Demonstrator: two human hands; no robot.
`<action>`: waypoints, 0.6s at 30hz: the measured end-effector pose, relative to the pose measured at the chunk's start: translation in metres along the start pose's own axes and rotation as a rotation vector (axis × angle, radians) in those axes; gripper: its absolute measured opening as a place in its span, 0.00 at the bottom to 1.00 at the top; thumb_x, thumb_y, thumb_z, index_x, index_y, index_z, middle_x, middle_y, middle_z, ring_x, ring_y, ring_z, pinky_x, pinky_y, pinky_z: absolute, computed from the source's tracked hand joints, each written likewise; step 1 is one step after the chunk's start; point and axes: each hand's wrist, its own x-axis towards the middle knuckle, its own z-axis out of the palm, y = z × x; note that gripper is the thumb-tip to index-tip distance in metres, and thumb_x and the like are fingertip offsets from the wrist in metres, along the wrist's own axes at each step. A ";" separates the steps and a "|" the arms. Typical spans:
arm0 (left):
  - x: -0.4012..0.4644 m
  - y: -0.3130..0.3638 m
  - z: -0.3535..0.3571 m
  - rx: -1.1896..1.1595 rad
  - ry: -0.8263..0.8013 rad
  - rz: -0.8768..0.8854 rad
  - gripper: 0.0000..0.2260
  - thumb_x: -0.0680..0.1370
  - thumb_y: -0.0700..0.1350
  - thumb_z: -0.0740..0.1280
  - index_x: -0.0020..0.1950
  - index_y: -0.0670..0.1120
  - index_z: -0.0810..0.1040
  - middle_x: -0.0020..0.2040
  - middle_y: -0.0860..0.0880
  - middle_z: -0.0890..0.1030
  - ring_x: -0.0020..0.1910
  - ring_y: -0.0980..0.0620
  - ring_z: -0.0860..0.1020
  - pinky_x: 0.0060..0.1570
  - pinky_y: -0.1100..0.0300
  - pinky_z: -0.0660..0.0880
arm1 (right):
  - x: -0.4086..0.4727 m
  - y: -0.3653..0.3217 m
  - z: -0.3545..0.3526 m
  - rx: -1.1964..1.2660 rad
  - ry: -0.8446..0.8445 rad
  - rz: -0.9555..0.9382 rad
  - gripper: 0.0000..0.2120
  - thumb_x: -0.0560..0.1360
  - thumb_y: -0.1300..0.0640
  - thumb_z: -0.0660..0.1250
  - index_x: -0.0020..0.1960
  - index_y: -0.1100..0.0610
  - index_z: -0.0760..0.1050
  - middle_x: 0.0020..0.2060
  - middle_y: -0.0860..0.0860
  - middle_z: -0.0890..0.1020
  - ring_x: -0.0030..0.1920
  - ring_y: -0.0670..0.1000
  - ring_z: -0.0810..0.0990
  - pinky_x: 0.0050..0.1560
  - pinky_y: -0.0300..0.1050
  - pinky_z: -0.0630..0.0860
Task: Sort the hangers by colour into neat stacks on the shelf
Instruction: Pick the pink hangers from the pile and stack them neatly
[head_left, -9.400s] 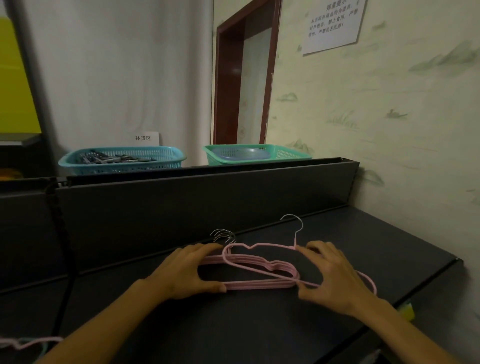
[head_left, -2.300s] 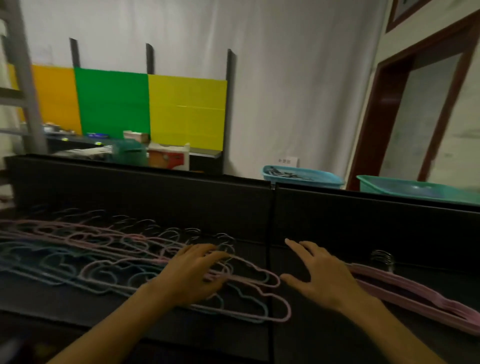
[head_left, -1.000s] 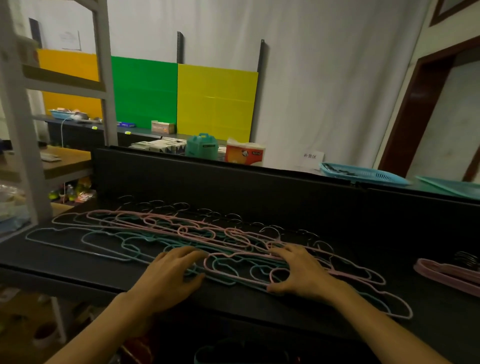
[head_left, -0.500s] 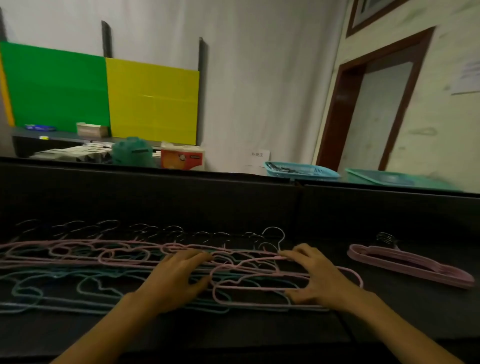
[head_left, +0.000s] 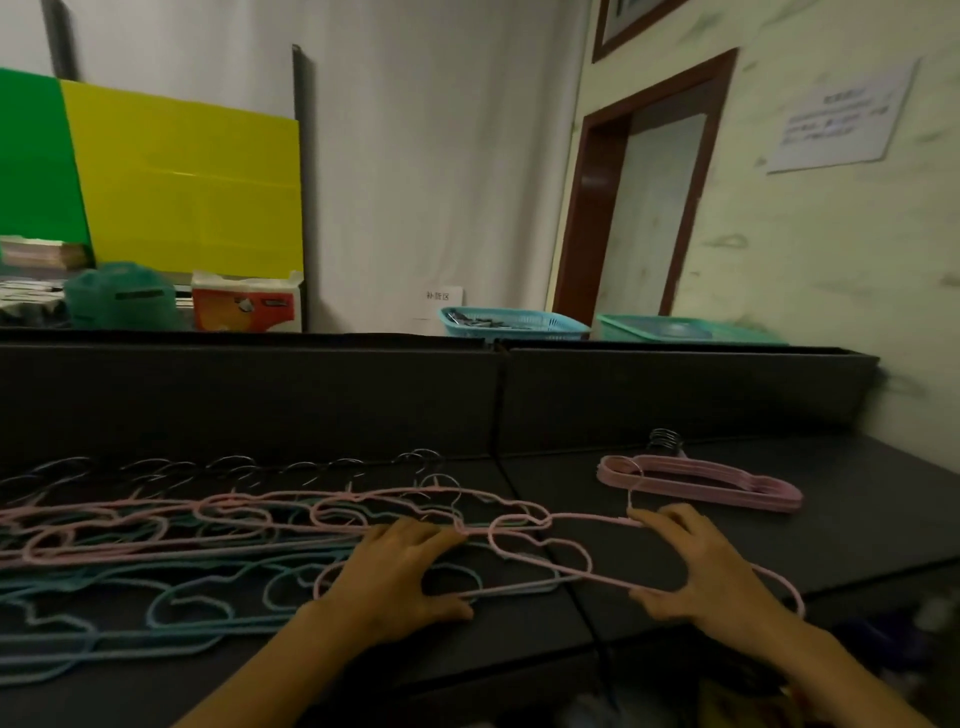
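1. Progress: only 1 neat stack shows so far, the pink stack (head_left: 701, 480) on the right part of the dark shelf (head_left: 857, 509). It looks square, with its metal hooks bunched at the back.
2. Left to do: a wide tangle of pink and blue hangers (head_left: 171, 540) covers the left part of the shelf. No blue stack is in view, so I judge most of the sorting is not yet done.
3. In hand: a single pink hanger (head_left: 540, 556) lies between the tangle and the pink stack, its hook toward the stack.
4. The right hand (head_left: 711, 577) grasps this hanger, fingers at its top near the hook and thumb under its lower bar.
5. The left hand (head_left: 395, 577) lies on the tangle with fingers spread and loosely bent. I cannot tell whether it pinches a wire or only presses.
6. Materials: the hangers are thin wire with a matte, slightly fuzzy coating, wavy notched shoulders and bare metal hooks. They probably snag on each other easily.
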 end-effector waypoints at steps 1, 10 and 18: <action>0.001 0.003 0.002 -0.014 0.014 -0.010 0.37 0.70 0.73 0.57 0.75 0.61 0.54 0.73 0.54 0.62 0.71 0.54 0.60 0.71 0.55 0.57 | -0.006 0.004 -0.001 0.000 -0.001 0.010 0.39 0.65 0.40 0.75 0.68 0.34 0.56 0.59 0.39 0.61 0.60 0.42 0.64 0.63 0.39 0.66; -0.022 0.030 0.003 -0.141 0.115 -0.075 0.35 0.68 0.65 0.67 0.72 0.61 0.60 0.68 0.53 0.66 0.65 0.52 0.66 0.66 0.56 0.64 | -0.059 0.008 -0.020 -0.048 -0.024 0.016 0.38 0.66 0.40 0.74 0.69 0.35 0.56 0.59 0.39 0.61 0.60 0.41 0.63 0.60 0.38 0.65; -0.037 0.063 -0.014 -0.089 0.140 -0.008 0.36 0.68 0.67 0.66 0.73 0.60 0.57 0.69 0.54 0.62 0.66 0.54 0.63 0.66 0.59 0.64 | -0.071 0.007 -0.029 -0.039 0.025 -0.014 0.41 0.66 0.38 0.72 0.73 0.39 0.56 0.57 0.39 0.60 0.58 0.40 0.63 0.56 0.36 0.68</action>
